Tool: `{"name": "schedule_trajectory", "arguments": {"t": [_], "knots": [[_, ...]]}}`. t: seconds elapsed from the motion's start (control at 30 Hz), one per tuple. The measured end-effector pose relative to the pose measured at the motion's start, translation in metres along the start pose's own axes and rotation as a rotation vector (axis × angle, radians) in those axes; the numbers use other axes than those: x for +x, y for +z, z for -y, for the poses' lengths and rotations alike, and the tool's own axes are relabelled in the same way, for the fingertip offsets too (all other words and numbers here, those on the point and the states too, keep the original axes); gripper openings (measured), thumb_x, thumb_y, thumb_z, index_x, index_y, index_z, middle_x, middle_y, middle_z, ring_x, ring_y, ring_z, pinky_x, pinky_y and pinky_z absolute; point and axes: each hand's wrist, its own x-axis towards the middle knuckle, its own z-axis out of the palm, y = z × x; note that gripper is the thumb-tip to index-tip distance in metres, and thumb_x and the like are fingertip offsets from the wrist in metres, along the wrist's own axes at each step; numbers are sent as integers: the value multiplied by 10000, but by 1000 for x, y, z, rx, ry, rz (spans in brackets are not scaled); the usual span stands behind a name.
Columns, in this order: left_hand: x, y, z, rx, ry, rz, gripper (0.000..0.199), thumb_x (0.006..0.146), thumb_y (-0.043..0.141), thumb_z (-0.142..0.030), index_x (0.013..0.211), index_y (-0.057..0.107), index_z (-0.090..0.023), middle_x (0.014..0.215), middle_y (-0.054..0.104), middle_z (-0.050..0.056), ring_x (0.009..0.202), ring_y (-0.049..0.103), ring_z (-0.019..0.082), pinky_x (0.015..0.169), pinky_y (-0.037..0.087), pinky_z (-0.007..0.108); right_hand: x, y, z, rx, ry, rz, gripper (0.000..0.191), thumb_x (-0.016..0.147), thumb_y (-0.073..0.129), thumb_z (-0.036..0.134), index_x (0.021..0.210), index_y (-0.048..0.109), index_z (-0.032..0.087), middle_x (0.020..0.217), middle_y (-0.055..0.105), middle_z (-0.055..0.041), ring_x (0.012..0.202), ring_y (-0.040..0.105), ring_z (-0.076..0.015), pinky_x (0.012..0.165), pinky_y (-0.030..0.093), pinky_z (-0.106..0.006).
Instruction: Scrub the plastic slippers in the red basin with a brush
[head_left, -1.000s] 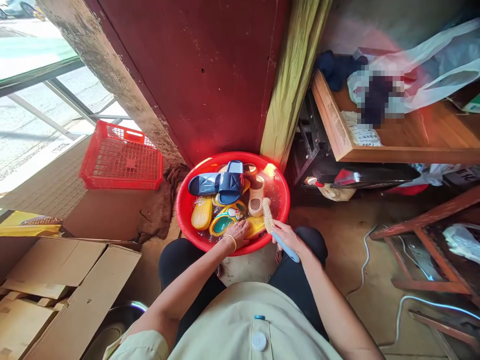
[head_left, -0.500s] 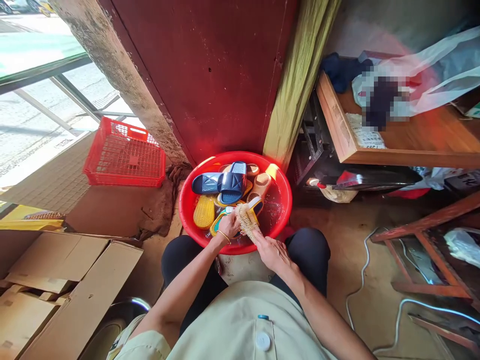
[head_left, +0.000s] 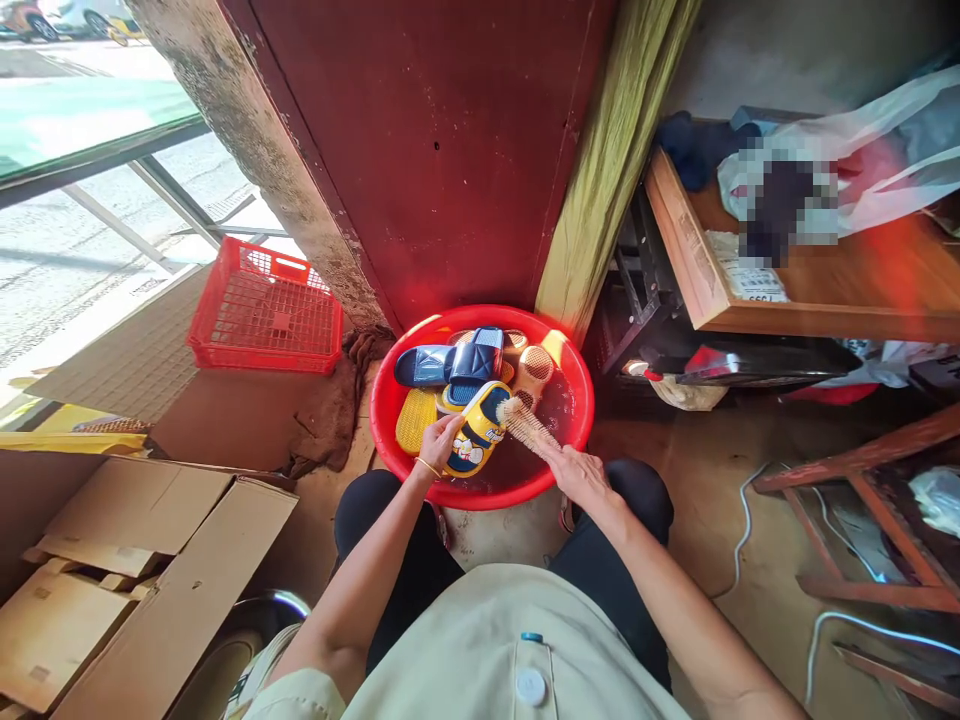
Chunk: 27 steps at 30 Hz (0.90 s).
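Note:
Between my knees stands a red basin [head_left: 381, 425] with water and several slippers in it. My left hand [head_left: 442, 440] grips the edge of a yellow slipper [head_left: 469, 455] with a dark blue insole and a cartoon print, tilted over the near side of the basin. My right hand [head_left: 581, 470] is closed round the handle of a scrub brush [head_left: 529, 425], whose bristles are at the slipper's upper right edge. Behind lie dark blue slippers [head_left: 424, 366], a yellow slipper sole [head_left: 415, 420] and a tan slipper [head_left: 535, 370].
A red plastic crate [head_left: 270, 345] stands to the left, beside a brown cloth [head_left: 337, 420]. Cardboard boxes [head_left: 180, 590] fill the lower left. On the right are a wooden tray [head_left: 840, 315], a wooden stool [head_left: 862, 460] and a white cable [head_left: 742, 540] on the floor.
The yellow slipper has been turned so its printed strap now shows. My right hand and the brush have moved a little right, off the slipper's middle to its edge.

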Motion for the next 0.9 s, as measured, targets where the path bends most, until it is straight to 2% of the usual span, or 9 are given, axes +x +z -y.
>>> {"name": "schedule_trajectory", "arguments": {"t": [0.1, 0.17, 0.27, 0.4, 0.5, 0.6, 0.7, 0.8, 0.9], "knots": [[5, -9, -8, -11, -29, 66, 521, 706, 753, -561, 979, 769, -118, 839, 757, 62, 726, 667, 187, 658, 518, 269, 5, -23, -18, -186, -111, -28, 508, 999, 383, 281, 1484, 505, 370, 939, 678, -99, 748, 635, -213, 688, 494, -316], [9, -14, -15, 16, -79, 151, 499, 693, 772, -535, 965, 777, -116, 809, 753, 62, 680, 655, 175, 626, 504, 260, 10, -38, -22, -352, -240, 23, 514, 1009, 360, 250, 1482, 495, 399, 941, 671, -92, 696, 621, -193, 637, 458, -289], [16, -14, -29, 94, -131, 293, 473, 700, 771, -504, 960, 785, -110, 750, 740, 60, 615, 627, 162, 572, 476, 248, 20, -47, -7, -534, -398, 98, 560, 1021, 298, 176, 1494, 461, 428, 973, 668, -99, 700, 622, -184, 605, 403, -272], [25, -6, -42, 221, -98, 485, 382, 727, 760, -448, 915, 795, -118, 745, 734, 54, 632, 617, 157, 572, 463, 234, 34, -39, 19, -540, -513, 97, 559, 1032, 296, 178, 1487, 449, 466, 1053, 670, -100, 726, 622, -172, 620, 382, -273], [33, -9, -42, 261, -83, 487, 359, 738, 748, -443, 909, 794, -131, 729, 726, 43, 618, 611, 157, 555, 454, 231, 37, -41, 5, -533, -443, 93, 556, 1021, 334, 172, 1469, 474, 471, 1039, 669, -96, 722, 622, -167, 628, 385, -272], [40, -21, -39, 276, -68, 415, 377, 724, 757, -464, 905, 794, -135, 710, 717, 34, 600, 602, 152, 536, 443, 224, 32, -53, -34, -581, -288, 108, 603, 995, 366, 138, 1478, 450, 488, 1015, 673, -76, 714, 638, -171, 633, 398, -267], [43, -28, -38, 270, -63, 403, 378, 717, 763, -471, 885, 797, -135, 707, 721, 36, 602, 606, 153, 547, 457, 225, 25, -61, -61, -518, -197, 61, 566, 985, 427, 199, 1490, 455, 453, 1037, 681, -77, 748, 665, -194, 675, 447, -285], [43, -25, -39, 226, -115, 430, 360, 722, 761, -458, 882, 799, -138, 698, 729, 46, 582, 614, 159, 536, 470, 234, 24, -51, -56, -240, -116, -90, 592, 957, 479, 255, 1535, 414, 366, 1133, 688, -93, 890, 688, -246, 757, 514, -328], [39, -21, -43, 199, -160, 473, 335, 714, 775, -428, 890, 803, -145, 706, 740, 55, 571, 623, 163, 517, 470, 232, 36, -31, -29, 209, -23, -285, 740, 904, 537, 270, 1595, 272, 269, 1348, 620, -111, 1046, 670, -259, 851, 551, -353]]}}
